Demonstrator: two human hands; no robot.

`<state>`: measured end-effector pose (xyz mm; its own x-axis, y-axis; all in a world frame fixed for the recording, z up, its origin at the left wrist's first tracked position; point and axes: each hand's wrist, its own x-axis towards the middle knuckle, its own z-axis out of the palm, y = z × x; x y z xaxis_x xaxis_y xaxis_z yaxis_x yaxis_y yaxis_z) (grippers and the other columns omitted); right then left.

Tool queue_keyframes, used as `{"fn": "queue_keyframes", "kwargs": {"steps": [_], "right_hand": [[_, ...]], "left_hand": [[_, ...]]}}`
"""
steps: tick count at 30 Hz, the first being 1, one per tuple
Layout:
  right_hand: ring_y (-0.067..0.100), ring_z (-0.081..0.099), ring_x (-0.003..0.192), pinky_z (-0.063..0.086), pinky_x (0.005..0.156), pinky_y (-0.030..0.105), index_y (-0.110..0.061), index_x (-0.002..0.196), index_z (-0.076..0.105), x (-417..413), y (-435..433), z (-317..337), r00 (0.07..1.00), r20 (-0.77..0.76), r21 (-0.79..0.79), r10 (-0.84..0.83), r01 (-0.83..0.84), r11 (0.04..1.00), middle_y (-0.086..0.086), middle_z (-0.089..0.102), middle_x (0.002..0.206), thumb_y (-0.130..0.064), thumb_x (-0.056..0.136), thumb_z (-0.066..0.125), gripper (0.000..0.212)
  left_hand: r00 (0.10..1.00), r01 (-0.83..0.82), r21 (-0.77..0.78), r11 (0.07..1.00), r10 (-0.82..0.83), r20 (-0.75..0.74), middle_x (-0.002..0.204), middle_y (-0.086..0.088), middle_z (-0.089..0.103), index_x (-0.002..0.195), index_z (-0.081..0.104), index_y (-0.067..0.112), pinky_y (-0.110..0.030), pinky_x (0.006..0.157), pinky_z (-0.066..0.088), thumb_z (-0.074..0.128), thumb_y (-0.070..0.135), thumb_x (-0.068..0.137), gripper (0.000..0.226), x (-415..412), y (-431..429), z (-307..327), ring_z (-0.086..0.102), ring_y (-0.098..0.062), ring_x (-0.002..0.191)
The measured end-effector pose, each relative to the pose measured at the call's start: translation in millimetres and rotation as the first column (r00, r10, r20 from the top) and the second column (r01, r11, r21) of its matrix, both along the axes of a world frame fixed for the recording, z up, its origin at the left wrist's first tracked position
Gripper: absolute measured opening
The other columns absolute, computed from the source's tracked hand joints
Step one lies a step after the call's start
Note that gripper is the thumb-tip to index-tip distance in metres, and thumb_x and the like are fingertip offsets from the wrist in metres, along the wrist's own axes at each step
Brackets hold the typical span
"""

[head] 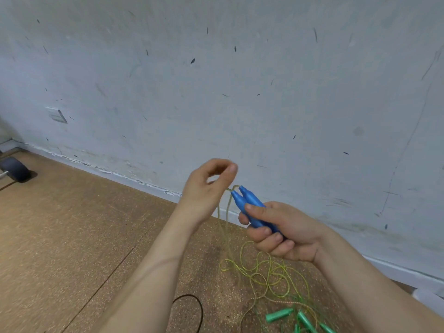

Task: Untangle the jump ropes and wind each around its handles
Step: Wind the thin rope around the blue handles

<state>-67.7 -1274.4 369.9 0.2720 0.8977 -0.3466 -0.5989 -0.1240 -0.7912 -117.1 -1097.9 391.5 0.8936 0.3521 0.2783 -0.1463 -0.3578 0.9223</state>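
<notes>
Far left, a dark wheel-like thing (15, 171) sits on the cork-brown floor (72, 224) against the scuffed white wall (240, 80), and a pale wall plate (57, 115) is set low on the wall above it.

The left hand (206, 186) is raised in front of the skirting. Its fingers are curled over, the thumb tip meeting the fingertips in a small closed ring. I cannot tell whether a strand is caught inside that pinch. The yellow rope (227, 212) comes off the handle tips, bends just beside the edge of this palm and drops in two strands behind the wrist towards the floor.

Just to the right, the two blue handles (249, 200) lie side by side, pointed tips up and angled towards the left hand, close under its thumb. The right hand (283, 234) grips both handles together by their lower halves. The thumb lies flat across the top of them and the other fingers wrap tightly underneath, so only the tapered upper ends stick out.

Below the right hand the yellow rope lies on the floor in loose, overlapping loops. Further down, near the lower edge of the view, several green handles (280, 315) lie among thin green strands that cross the yellow loops. A black cable (197, 306) arcs across the floor to their left, under the left forearm.
</notes>
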Motion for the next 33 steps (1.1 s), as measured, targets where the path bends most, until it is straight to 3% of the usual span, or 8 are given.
{"fn": "queue_keyframes", "kwargs": {"steps": [3, 8, 10, 12, 15, 20, 27, 33], "right_hand": [[-0.001, 0.032, 0.038, 0.022, 0.027, 0.010, -0.015, 0.087, 0.060, 2, -3, -1, 0.987, -0.132, 0.170, 0.092, -0.069, 0.983, -0.005, 0.036, 0.058, -0.036, 0.080, 0.076, 0.028], [0.000, 0.028, 0.039, 0.024, 0.026, 0.010, -0.013, 0.086, 0.061, 4, -11, 6, 0.982, -0.188, 0.269, -0.027, 0.078, 0.960, -0.004, 0.036, 0.058, -0.029, 0.074, 0.083, 0.030], [0.000, 0.024, 0.039, 0.021, 0.026, 0.010, -0.015, 0.082, 0.062, 3, -13, 12, 0.983, -0.086, 0.168, -0.162, 0.175, 0.970, -0.004, 0.033, 0.058, -0.022, 0.080, 0.077, 0.017], [0.002, 0.022, 0.039, 0.017, 0.028, 0.012, -0.015, 0.083, 0.058, 0, -10, 12, 0.948, 0.127, -0.011, -0.291, 0.294, 0.956, -0.003, 0.030, 0.058, -0.008, 0.089, 0.064, 0.010], [0.008, 0.029, 0.039, 0.023, 0.034, 0.018, -0.010, 0.101, 0.052, -4, 0, 4, 0.807, 0.489, -0.191, -0.330, 0.469, 0.862, 0.001, 0.040, 0.059, 0.003, 0.086, 0.058, 0.020], [0.016, 0.042, 0.050, 0.032, 0.041, 0.023, -0.018, 0.103, 0.049, -5, 5, -6, 0.543, 0.826, -0.259, -0.151, 0.605, 0.753, 0.005, 0.052, 0.081, -0.008, 0.082, 0.064, 0.028], [0.018, 0.051, 0.072, 0.031, 0.051, 0.019, -0.028, 0.075, 0.040, -3, 3, -13, 0.294, 0.928, -0.357, 0.228, 0.531, 0.769, -0.010, 0.051, 0.072, -0.024, 0.084, 0.067, 0.029], [0.012, 0.061, 0.079, 0.045, 0.066, 0.024, -0.035, 0.080, 0.058, -5, -4, -6, 0.366, 0.884, -0.426, 0.291, 0.375, 0.823, -0.006, 0.065, 0.088, -0.043, 0.076, 0.076, 0.021]], "left_hand": [[0.935, 0.317, -0.299, 0.900, -0.350, -0.059, 0.077, -0.005, 0.063, 0.094, 0.072, 0.012, -0.024, 0.071, 0.051, 0.047, 0.049, 0.087, 0.045, 3, -9, -5, 0.060, -0.016, 0.074], [0.936, 0.261, -0.610, 0.748, -0.352, -0.031, 0.059, 0.002, 0.038, 0.098, 0.070, 0.007, -0.019, 0.047, 0.026, 0.056, 0.034, 0.087, 0.032, 8, -11, -12, 0.029, -0.009, 0.050], [0.969, 0.154, -0.387, 0.909, -0.216, -0.122, 0.057, 0.002, 0.042, 0.091, 0.073, 0.012, -0.018, 0.046, 0.027, 0.058, 0.027, 0.092, 0.021, 7, -14, -15, 0.032, -0.008, 0.049], [0.977, 0.076, 0.253, 0.964, -0.021, -0.214, 0.058, 0.002, 0.050, 0.081, 0.070, 0.019, -0.024, 0.050, 0.034, 0.054, 0.029, 0.096, 0.024, 6, -20, -17, 0.044, -0.011, 0.053], [0.962, 0.164, 0.875, 0.456, 0.124, -0.245, 0.079, 0.001, 0.053, 0.096, 0.060, 0.018, -0.027, 0.060, 0.031, 0.047, 0.017, 0.094, 0.012, 0, -36, -13, 0.052, -0.020, 0.073], [0.957, 0.286, 0.949, -0.131, 0.095, -0.276, 0.062, 0.005, 0.053, 0.065, 0.056, 0.021, -0.024, 0.058, 0.023, 0.072, 0.014, 0.062, 0.018, -10, -52, 2, 0.042, -0.014, 0.055], [0.967, 0.253, 0.947, 0.199, -0.055, -0.247, 0.086, -0.007, 0.055, 0.110, 0.045, 0.014, -0.032, 0.063, 0.030, 0.048, -0.003, 0.082, 0.033, -18, -53, -14, 0.044, -0.025, 0.076], [0.954, 0.296, 0.852, 0.431, -0.175, -0.243, 0.068, 0.007, 0.043, 0.086, 0.036, 0.022, -0.033, 0.058, 0.025, 0.061, 0.017, 0.084, 0.025, -20, -41, -11, 0.045, -0.023, 0.068]]}}
